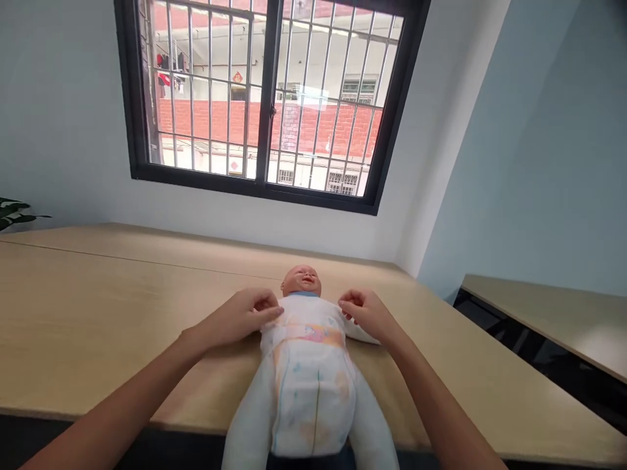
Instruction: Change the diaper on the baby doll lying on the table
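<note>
A baby doll point(304, 281) lies on its back on the wooden table, head toward the window and legs toward me. It wears a white top with a blue collar, and a patterned diaper point(316, 391) covers its lower body, with a coloured waistband across the belly. My left hand point(252, 312) is by the doll's shoulder on the left; its thumb reaches over the edge of the top and the other fingers curl loosely. Just off the opposite shoulder is my right hand point(365, 313), fingers bent with a gap between them. Nothing shows in either hand.
The light wooden table point(122, 313) has its front edge under the doll's legs, which hang past it. A barred window point(267, 104) is in the wall behind. Plant leaves point(14, 214) show at far left. Another wooden surface point(548, 313) with a dark side stands at right.
</note>
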`<state>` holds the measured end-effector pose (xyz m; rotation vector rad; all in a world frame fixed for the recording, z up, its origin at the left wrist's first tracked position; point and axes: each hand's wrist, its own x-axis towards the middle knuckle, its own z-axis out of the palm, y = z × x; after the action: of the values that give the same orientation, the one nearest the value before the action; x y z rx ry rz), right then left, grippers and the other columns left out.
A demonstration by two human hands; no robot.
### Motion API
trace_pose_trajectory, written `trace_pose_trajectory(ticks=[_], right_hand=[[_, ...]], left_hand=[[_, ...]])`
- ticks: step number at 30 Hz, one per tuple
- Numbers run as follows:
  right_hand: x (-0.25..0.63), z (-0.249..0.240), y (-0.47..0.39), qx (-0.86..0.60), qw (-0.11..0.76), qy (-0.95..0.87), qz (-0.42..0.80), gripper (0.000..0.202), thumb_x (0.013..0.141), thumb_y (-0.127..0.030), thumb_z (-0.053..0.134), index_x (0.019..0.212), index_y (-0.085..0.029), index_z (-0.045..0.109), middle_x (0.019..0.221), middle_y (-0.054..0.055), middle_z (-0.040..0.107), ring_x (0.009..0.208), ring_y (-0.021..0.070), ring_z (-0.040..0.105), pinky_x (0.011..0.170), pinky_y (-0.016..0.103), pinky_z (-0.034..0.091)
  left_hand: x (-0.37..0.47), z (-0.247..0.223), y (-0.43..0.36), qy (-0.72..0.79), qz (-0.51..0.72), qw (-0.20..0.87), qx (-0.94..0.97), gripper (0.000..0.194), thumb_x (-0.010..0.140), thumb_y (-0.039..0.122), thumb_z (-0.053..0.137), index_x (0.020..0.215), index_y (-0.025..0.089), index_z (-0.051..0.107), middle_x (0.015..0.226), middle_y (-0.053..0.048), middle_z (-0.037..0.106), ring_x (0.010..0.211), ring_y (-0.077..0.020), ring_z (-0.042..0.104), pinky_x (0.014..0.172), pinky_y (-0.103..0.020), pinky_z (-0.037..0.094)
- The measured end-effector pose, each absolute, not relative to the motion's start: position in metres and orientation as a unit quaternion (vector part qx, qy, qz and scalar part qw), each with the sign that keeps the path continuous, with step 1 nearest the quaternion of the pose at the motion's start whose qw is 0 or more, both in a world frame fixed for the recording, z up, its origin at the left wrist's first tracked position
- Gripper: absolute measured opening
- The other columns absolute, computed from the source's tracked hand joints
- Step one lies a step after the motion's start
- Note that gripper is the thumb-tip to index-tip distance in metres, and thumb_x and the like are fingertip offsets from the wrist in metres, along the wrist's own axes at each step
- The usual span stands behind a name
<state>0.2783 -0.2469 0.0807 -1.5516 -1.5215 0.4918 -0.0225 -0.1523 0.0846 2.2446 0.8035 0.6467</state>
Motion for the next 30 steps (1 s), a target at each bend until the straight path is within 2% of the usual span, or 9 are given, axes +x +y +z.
trace_pose_trajectory(ticks=[4, 7, 10, 12, 15, 18, 23, 27, 30], right_hand=[[0.289, 0.094, -0.242, -0.626, 0.387, -0.642, 0.216, 0.015, 0.077, -0.029, 0.062, 0.081, -0.015, 0.067, 0.069, -0.001, 0.059, 0.065, 0.0138, 0.050, 0.061, 0.027, 0.037], [0.294, 0.104, -0.246, -0.628, 0.262, -0.668, 0.301, 0.013, 0.077, -0.030, 0.068, 0.080, -0.017, 0.069, 0.070, -0.001, 0.062, 0.065, 0.0130, 0.050, 0.060, 0.026, 0.035], [0.293, 0.107, -0.255, -0.645, 0.111, -0.680, 0.331, 0.029, 0.082, -0.040, 0.071, 0.065, -0.018, 0.063, 0.059, -0.003, 0.054, 0.058, 0.0110, 0.043, 0.054, 0.027, 0.028], [0.291, 0.102, -0.258, -0.652, 0.070, -0.679, 0.329, 0.043, 0.082, -0.050, 0.073, 0.058, -0.018, 0.057, 0.053, -0.005, 0.044, 0.055, 0.0098, 0.037, 0.052, 0.028, 0.024], [0.292, 0.086, -0.253, -0.636, 0.084, -0.677, 0.360, 0.047, 0.081, -0.057, 0.074, 0.061, -0.018, 0.056, 0.056, -0.004, 0.047, 0.056, 0.0100, 0.038, 0.051, 0.028, 0.022], [0.300, 0.062, -0.242, -0.602, 0.115, -0.639, 0.466, 0.047, 0.079, -0.056, 0.078, 0.065, -0.018, 0.056, 0.061, -0.004, 0.051, 0.058, 0.0098, 0.041, 0.050, 0.026, 0.025], [0.306, 0.035, -0.250, -0.540, 0.220, -0.573, 0.575, 0.054, 0.079, -0.060, 0.078, 0.065, -0.018, 0.048, 0.063, -0.005, 0.040, 0.061, 0.0087, 0.033, 0.052, 0.025, 0.022], [0.299, 0.059, -0.288, -0.614, 0.260, -0.545, 0.509, 0.052, 0.090, -0.062, 0.067, 0.068, -0.018, 0.051, 0.064, -0.003, 0.042, 0.062, 0.0099, 0.035, 0.053, 0.024, 0.027], [0.284, 0.087, -0.327, -0.639, 0.285, -0.484, 0.526, 0.044, 0.092, -0.062, 0.065, 0.081, -0.019, 0.063, 0.069, 0.001, 0.058, 0.064, 0.0126, 0.052, 0.057, 0.023, 0.041]], left_hand=[[0.005, 0.105, -0.160, 0.233, 0.174, 0.309, 0.906, 0.031, 0.088, 0.052, 0.067, 0.088, 0.021, 0.069, 0.088, -0.001, 0.070, 0.082, -0.0193, 0.061, 0.069, -0.028, 0.044], [0.027, 0.106, -0.160, 0.223, 0.114, 0.295, 0.922, 0.030, 0.084, 0.049, 0.071, 0.077, 0.021, 0.063, 0.074, 0.002, 0.060, 0.067, -0.0151, 0.052, 0.057, -0.027, 0.035], [0.043, 0.100, -0.161, 0.198, 0.117, 0.282, 0.932, 0.017, 0.082, 0.037, 0.073, 0.083, 0.021, 0.066, 0.087, 0.001, 0.063, 0.074, -0.0155, 0.054, 0.061, -0.026, 0.038], [0.050, 0.093, -0.163, 0.184, 0.125, 0.295, 0.929, 0.009, 0.083, 0.026, 0.071, 0.090, 0.023, 0.068, 0.099, 0.000, 0.063, 0.082, -0.0160, 0.058, 0.066, -0.025, 0.042], [0.056, 0.080, -0.161, 0.165, 0.125, 0.306, 0.929, 0.009, 0.086, 0.019, 0.067, 0.094, 0.024, 0.067, 0.100, 0.000, 0.062, 0.088, -0.0160, 0.060, 0.073, -0.024, 0.047], [0.059, 0.067, -0.155, 0.111, 0.157, 0.290, 0.938, 0.008, 0.089, 0.021, 0.070, 0.093, 0.023, 0.064, 0.096, 0.000, 0.063, 0.090, -0.0160, 0.059, 0.078, -0.024, 0.048], [0.060, 0.055, -0.145, 0.057, 0.201, 0.262, 0.942, 0.007, 0.096, 0.027, 0.068, 0.096, 0.021, 0.064, 0.093, -0.002, 0.062, 0.084, -0.0158, 0.055, 0.077, -0.027, 0.047], [0.053, 0.063, -0.152, 0.084, 0.219, 0.242, 0.942, 0.007, 0.099, 0.024, 0.062, 0.094, 0.021, 0.066, 0.090, -0.002, 0.062, 0.080, -0.0144, 0.056, 0.073, -0.026, 0.047], [0.030, 0.072, -0.175, 0.193, 0.272, 0.211, 0.919, 0.012, 0.101, 0.022, 0.058, 0.091, 0.023, 0.066, 0.084, 0.001, 0.063, 0.071, -0.0124, 0.058, 0.064, -0.023, 0.047]])
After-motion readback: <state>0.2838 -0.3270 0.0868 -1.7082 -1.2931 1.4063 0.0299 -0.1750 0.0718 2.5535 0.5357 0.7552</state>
